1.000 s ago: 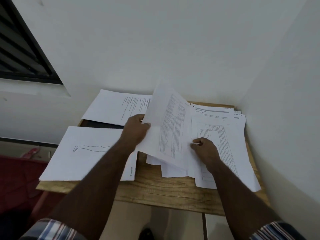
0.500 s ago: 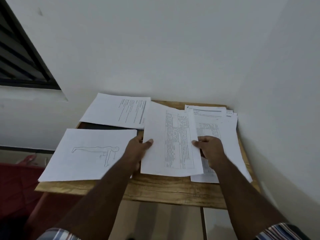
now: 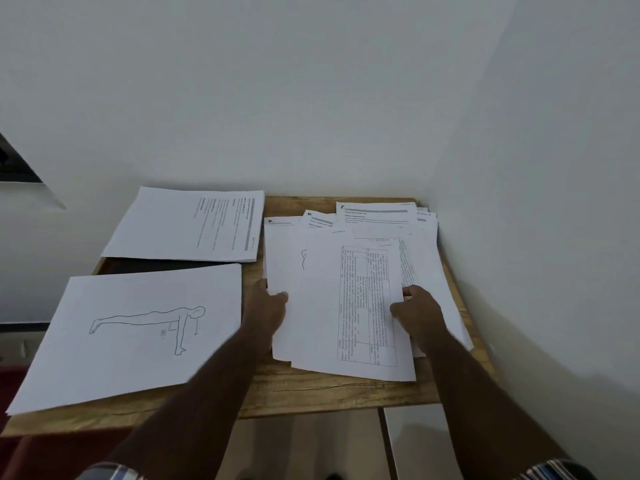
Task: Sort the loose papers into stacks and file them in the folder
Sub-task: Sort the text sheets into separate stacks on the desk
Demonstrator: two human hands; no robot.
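Note:
A loose pile of printed sheets (image 3: 426, 258) lies fanned on the right of the wooden table (image 3: 311, 393). On top is a sheet with a printed table (image 3: 363, 306). My left hand (image 3: 268, 310) pinches the left edge of the top sheets with its thumb over them. My right hand (image 3: 417, 311) grips the table sheet's right edge. To the left lies a sheet with a push-up figure drawing (image 3: 138, 327). Behind it is a text stack (image 3: 194, 226), resting on a dark flat thing (image 3: 152, 265), possibly the folder.
White walls close in right behind the table and along its right side. A dark window frame (image 3: 14, 164) shows at far left. Tiled floor (image 3: 412, 441) lies below the table's front edge, with something red at lower left.
The table sheet, lifted a second ago, has come down flat onto the right pile. Both hands now hold its edges. The view has shifted to the right.

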